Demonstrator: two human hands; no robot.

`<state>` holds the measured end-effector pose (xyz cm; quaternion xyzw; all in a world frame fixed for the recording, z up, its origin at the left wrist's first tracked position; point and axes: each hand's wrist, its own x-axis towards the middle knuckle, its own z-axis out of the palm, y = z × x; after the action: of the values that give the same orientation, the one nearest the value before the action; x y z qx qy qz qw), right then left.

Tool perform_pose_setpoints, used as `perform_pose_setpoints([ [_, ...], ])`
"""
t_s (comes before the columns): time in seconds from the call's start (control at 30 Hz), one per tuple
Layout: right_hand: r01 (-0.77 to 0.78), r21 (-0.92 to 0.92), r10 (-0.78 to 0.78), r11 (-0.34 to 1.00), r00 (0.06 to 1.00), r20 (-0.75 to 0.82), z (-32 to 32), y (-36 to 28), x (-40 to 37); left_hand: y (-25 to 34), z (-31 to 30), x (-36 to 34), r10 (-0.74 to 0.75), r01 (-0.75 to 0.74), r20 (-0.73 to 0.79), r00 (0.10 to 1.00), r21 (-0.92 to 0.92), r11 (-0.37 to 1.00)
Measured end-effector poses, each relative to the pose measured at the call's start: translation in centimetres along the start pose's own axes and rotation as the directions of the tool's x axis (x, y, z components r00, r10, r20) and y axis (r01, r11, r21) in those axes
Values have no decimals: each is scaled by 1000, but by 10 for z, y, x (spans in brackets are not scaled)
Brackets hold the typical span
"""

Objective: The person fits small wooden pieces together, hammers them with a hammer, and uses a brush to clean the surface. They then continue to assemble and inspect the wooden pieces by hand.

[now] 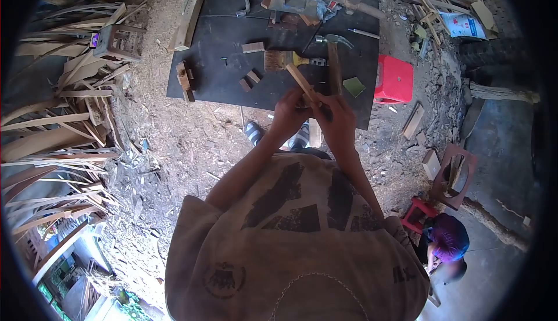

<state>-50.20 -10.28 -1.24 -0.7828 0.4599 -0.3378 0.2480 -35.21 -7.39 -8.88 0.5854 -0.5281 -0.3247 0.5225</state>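
Close in: left hand [288, 116] and right hand [337, 122] side by side, both closed around the lower end of a stick [299, 81], its free end tilted up and left. Just beyond, on a dark board [221, 30]: hammer [333, 68] (head away), small blocks [253, 47]. Farther right, red stool [393, 79].
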Motion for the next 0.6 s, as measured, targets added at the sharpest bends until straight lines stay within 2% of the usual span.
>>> perform_pose_setpoints([
  [0.07,-16,12,15,1000,1000,2,0,-1,-1,1,-2,1,-63,63,37,997,-17,998],
  [0.17,-41,30,40,999,999,6,0,-2,-2,4,-10,7,169,-181,74,983,186,966],
  [0.27,-45,25,45,999,999,4,-1,-3,-2,-16,-12,4,90,-72,136,987,-127,989],
  [0.3,-38,15,38,999,999,1,-1,-2,-2,-15,-10,4,60,-7,161,985,-310,951],
  [0.37,-48,27,48,999,999,-10,-1,-1,-3,-13,-7,5,14,133,224,974,-627,768],
  [0.47,-80,64,82,995,996,-28,3,-1,-7,-14,-5,15,-141,336,340,930,-626,704],
  [0.6,-100,55,102,993,995,-22,2,-4,-14,-24,5,11,-221,436,395,892,-616,656],
])
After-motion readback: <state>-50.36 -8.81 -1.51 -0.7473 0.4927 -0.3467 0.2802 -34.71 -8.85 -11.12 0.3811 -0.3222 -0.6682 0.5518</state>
